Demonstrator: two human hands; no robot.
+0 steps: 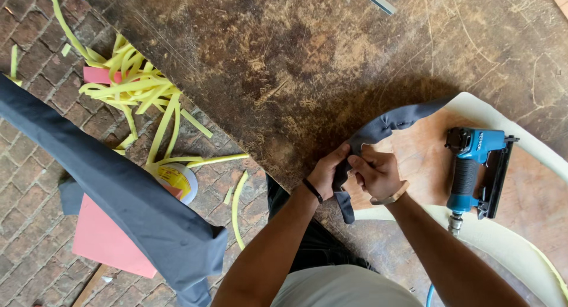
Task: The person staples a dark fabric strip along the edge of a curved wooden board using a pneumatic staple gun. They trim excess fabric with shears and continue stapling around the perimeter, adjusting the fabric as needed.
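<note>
I see my left hand (327, 172) and my right hand (376, 173) close together at the near edge of the worn brown workbench (284, 64), both gripping the same dark grey fabric strip (378, 129). My left fingers are curled tight around the fabric from the left side, thumb pressed against it; a dark band sits on that wrist. My right fingers are folded into a closed fist on the strip, pinching it against the edge of the plywood seat panel (423, 159), and a tan strap circles that wrist. The strip runs up from my hands in a curve along the rim of the panel toward the upper right, and a short tail of it hangs down below my hands over the bench edge. The panel lies flat on the bench with pale foam padding (503, 242) showing around its outline. On the bare wood of the panel, to the right of my right hand and apart from it, lies a blue pneumatic stapler (473, 171) with a black grip, its hose fitting pointing toward me. Off to the left, over the brick floor (35, 183), a dark grey upholstered piece (118, 194) slants across the view, with yellow foam offcuts (136, 88), a roll of tape (177, 180) and a red sheet (106, 239) lying near it.
</note>
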